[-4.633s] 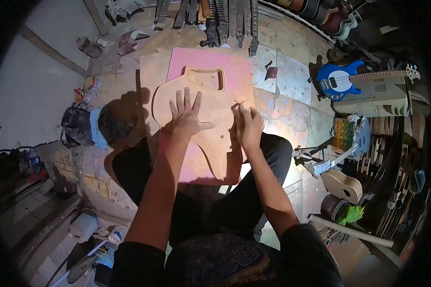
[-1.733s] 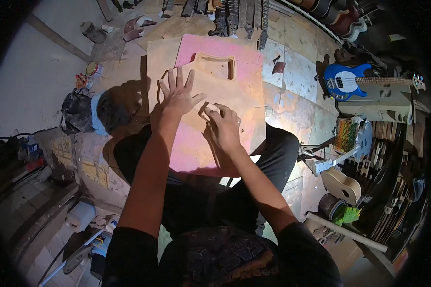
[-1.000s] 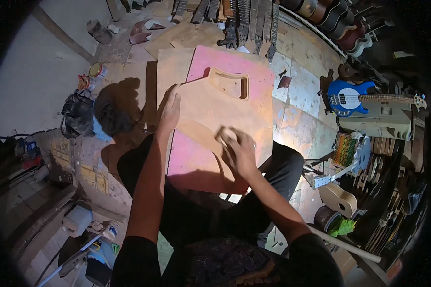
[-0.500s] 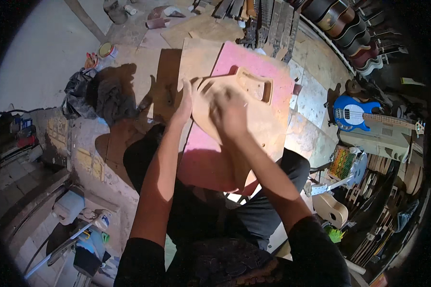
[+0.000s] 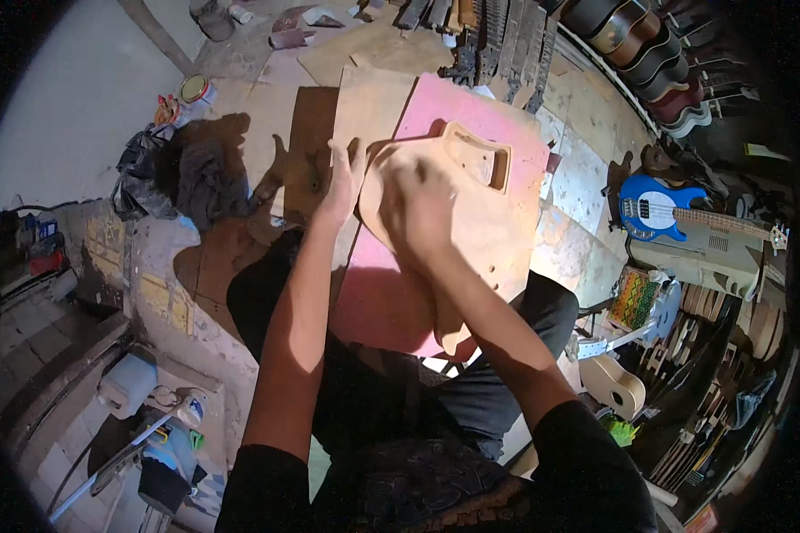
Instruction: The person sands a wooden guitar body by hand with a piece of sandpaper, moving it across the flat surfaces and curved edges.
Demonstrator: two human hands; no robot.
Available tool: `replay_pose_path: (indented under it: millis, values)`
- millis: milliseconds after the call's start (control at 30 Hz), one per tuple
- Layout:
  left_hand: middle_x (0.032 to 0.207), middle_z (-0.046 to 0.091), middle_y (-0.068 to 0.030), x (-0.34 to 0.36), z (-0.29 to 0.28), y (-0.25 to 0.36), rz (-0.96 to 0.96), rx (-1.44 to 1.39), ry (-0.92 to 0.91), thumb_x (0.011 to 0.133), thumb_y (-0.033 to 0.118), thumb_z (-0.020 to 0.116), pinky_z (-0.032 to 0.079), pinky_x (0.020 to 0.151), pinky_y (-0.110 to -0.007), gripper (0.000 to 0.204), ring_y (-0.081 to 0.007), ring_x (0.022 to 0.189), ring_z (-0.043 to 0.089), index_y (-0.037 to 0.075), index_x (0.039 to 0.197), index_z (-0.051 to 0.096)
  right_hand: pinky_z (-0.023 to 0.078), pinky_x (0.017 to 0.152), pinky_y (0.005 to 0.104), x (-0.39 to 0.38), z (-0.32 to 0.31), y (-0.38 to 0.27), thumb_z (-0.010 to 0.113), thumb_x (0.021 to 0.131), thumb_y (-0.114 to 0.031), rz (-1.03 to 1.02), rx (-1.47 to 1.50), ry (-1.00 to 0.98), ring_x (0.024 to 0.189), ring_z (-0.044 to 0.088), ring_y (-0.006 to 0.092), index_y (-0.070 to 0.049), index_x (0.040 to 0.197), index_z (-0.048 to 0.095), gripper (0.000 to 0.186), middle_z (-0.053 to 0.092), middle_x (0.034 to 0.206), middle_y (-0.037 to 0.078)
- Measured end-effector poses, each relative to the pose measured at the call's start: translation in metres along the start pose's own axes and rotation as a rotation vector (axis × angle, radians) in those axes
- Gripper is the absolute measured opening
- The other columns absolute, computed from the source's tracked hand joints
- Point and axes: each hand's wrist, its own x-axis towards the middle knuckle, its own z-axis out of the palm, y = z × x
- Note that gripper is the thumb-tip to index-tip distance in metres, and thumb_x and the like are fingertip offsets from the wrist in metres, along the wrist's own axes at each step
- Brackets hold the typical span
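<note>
A pale wooden guitar body [image 5: 482, 222] with a routed cavity at its upper right lies on a pink board [image 5: 375, 311] over a larger tan board [image 5: 369, 84], resting above my legs. My left hand [image 5: 343, 182] is against the body's left edge, fingers stretched upward and apart. My right hand [image 5: 425, 204] is on the middle of the body, blurred, with its fingers bent; whatever lies under them is hidden.
Guitar necks [image 5: 498, 62] lie beyond the board, a blue bass [image 5: 649, 206] sits at right, and racked guitars [image 5: 649, 49] hang upper right. A pale acoustic body [image 5: 613, 386] stands lower right. A black bag [image 5: 142, 178] and cans [image 5: 197, 89] are at left.
My right hand has moved up and across the guitar body from its lower middle. Board and body appear shifted and turned rightward in view. My left hand has shifted slightly rightward along with them.
</note>
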Motion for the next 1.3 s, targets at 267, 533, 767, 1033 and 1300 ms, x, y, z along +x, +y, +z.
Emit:
replay_pose_path:
  millis: [267,533,767,1033,1300]
  values:
    - [0.180,-0.001,-0.0180,-0.015,0.018,0.021,-0.048,0.072,-0.009,0.074,0.107,0.003,-0.004,0.132,-0.039,0.142,-0.0266,0.167,0.002,0.004,0.172,-0.003,0.048,0.090,0.0591,0.037,-0.007,0.014,0.071,0.093,-0.019,0.122,0.111,0.068,0.106,0.061,0.0447,-0.017,0.124,0.072,0.031,0.062,0.122,0.026]
    - [0.179,0.006,-0.0238,-0.016,0.011,0.031,-0.025,0.046,-0.093,0.077,0.106,0.004,-0.001,0.132,-0.038,0.142,-0.0305,0.166,0.009,-0.002,0.170,-0.001,0.047,0.098,0.0578,0.039,-0.017,0.023,0.069,0.091,-0.015,0.137,0.136,0.003,0.114,0.061,0.0441,-0.012,0.122,0.069,0.031,0.065,0.128,0.024]
    - [0.177,0.016,-0.0198,-0.014,0.036,0.028,-0.018,0.534,0.186,0.097,0.079,0.026,0.012,0.131,-0.040,0.104,-0.0312,0.165,0.014,0.003,0.168,0.016,0.047,0.104,0.0560,-0.049,-0.030,0.036,0.074,0.087,-0.013,-0.036,0.259,-0.090,0.123,0.058,0.0428,-0.017,0.137,0.067,0.050,0.060,0.140,0.019]
    - [0.161,0.049,-0.0234,0.003,0.038,-0.009,0.278,0.959,0.242,0.105,0.033,0.063,0.026,0.129,-0.048,0.064,-0.0461,0.160,0.025,0.009,0.161,0.044,0.047,0.100,0.0593,-0.127,-0.043,0.078,0.072,0.090,-0.013,0.218,0.023,0.097,0.116,0.059,0.0481,-0.010,0.132,0.067,0.042,0.061,0.133,0.030]
    - [0.165,0.037,-0.0320,0.002,0.037,-0.008,0.237,1.043,0.225,0.109,0.037,0.055,0.031,0.125,-0.046,0.060,-0.0442,0.155,0.036,0.010,0.161,0.042,0.050,0.097,0.0567,-0.120,-0.075,0.143,0.068,0.090,-0.011,0.454,0.092,0.165,0.112,0.062,0.0494,-0.003,0.126,0.066,0.037,0.062,0.124,0.028]
